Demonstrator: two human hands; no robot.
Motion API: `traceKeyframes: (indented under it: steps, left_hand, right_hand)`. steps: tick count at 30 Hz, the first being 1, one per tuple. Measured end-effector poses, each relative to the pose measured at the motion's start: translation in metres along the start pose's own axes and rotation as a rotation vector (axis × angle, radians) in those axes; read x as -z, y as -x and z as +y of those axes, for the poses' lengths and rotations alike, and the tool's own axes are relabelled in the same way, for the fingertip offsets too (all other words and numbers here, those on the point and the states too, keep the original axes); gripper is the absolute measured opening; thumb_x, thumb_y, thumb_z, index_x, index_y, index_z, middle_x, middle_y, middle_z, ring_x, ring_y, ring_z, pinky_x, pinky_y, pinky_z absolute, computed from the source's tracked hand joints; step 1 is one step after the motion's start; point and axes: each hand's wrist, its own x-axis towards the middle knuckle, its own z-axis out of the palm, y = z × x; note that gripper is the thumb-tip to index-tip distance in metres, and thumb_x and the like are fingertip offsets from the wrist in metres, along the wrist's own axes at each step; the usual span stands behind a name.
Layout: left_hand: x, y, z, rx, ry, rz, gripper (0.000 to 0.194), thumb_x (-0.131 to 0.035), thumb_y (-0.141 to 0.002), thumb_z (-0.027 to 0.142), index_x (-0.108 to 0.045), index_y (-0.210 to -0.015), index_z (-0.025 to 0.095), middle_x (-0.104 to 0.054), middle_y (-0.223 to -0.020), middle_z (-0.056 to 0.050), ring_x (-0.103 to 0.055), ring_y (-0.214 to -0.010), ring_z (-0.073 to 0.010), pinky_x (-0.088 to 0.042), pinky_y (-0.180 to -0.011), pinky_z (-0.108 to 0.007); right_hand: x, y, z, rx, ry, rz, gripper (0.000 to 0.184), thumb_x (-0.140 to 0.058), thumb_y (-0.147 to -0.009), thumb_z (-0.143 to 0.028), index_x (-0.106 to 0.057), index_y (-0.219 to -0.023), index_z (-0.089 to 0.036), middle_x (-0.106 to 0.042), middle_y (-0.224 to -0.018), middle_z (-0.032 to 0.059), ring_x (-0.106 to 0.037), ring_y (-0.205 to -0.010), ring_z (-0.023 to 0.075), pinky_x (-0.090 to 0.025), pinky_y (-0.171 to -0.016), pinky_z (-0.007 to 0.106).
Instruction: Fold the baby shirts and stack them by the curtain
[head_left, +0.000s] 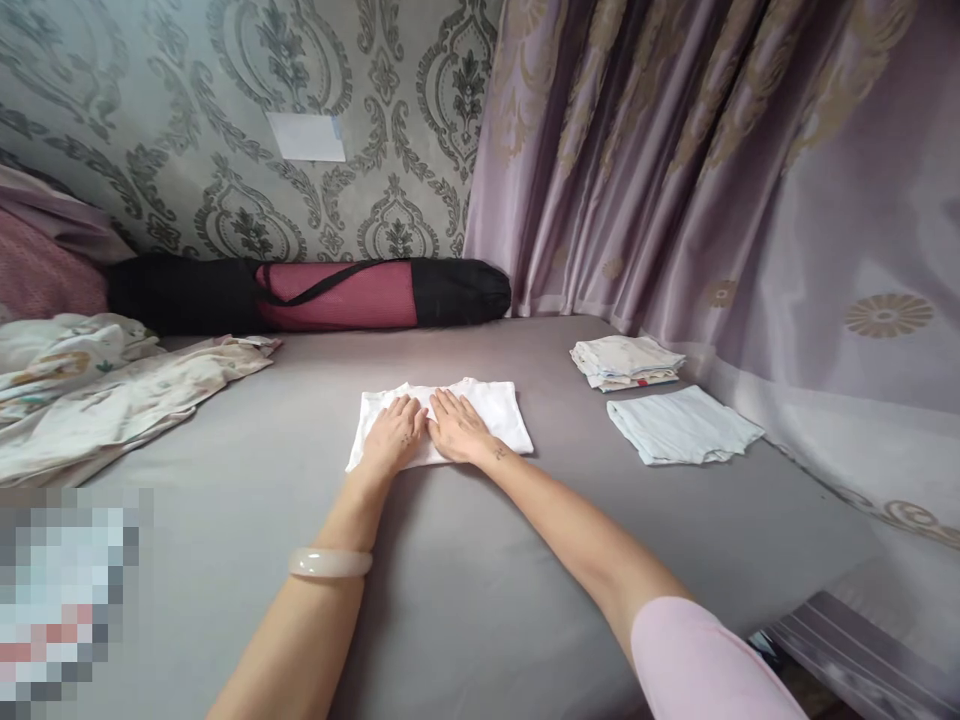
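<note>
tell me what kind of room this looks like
Probably a bedroom: the broad surface covered by a smooth grey sheet looks like a bed, with a folded white cloth on it, long purple curtains alongside and patterned wallpaper behind.

The hands (391, 435) (455, 427) hide part of the white cloth (501, 412). Pixelation obscures a lower-left patch (64, 595); the patterned fabric (142, 395) is cut off at left.

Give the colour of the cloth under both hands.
White; the cloth shows in the head view.
</note>
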Motion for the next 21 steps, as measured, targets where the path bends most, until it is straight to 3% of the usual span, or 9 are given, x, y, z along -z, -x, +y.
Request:
traceKeyframes:
  steps: [6,12,17,21]
  left_hand:
    - [0.000,0.006,-0.003,0.159,-0.106,-0.045,0.052,-0.039,-0.097,0.042,-0.049,-0.141,0.016,-0.038,-0.154,-0.020,-0.032,-0.144,-0.0361,-0.025,-0.116,-0.053]
    - [0.009,0.004,-0.004,0.303,-0.085,-0.103,0.062,-0.034,-0.097,0.052,-0.041,-0.147,0.016,-0.031,-0.159,-0.019,-0.024,-0.148,-0.0340,-0.021,-0.118,-0.056]
    - [0.014,0.005,-0.005,0.289,-0.097,-0.104,0.057,-0.031,-0.098,0.051,-0.044,-0.144,0.019,-0.033,-0.158,-0.017,-0.025,-0.148,-0.0325,-0.022,-0.115,-0.061]
    - [0.018,-0.002,-0.014,0.247,-0.174,-0.072,0.044,-0.031,-0.100,0.039,-0.055,-0.131,0.020,-0.047,-0.149,-0.017,-0.035,-0.142,-0.0317,-0.028,-0.112,-0.060]
  right_hand:
    - [0.011,0.012,0.025,0.003,0.044,-0.012,0.066,-0.022,-0.102,-0.045,-0.027,-0.155,-0.005,-0.021,-0.163,0.0144,-0.014,-0.151,0.0237,-0.007,-0.123,0.043]
    - [0.024,0.023,0.059,-0.014,0.052,-0.029,0.066,-0.023,-0.102,-0.045,-0.028,-0.155,-0.008,-0.019,-0.164,0.0123,-0.014,-0.152,0.0223,-0.005,-0.123,0.042]
    - [0.033,0.029,0.089,-0.026,0.029,-0.050,0.063,-0.019,-0.101,-0.043,-0.029,-0.155,-0.011,-0.021,-0.163,0.0094,-0.013,-0.152,0.0211,-0.004,-0.122,0.044]
    - [0.044,0.030,0.103,-0.076,0.072,-0.033,0.056,-0.023,-0.102,-0.038,-0.037,-0.152,-0.016,-0.026,-0.163,0.0094,-0.017,-0.151,0.0211,-0.007,-0.121,0.045]
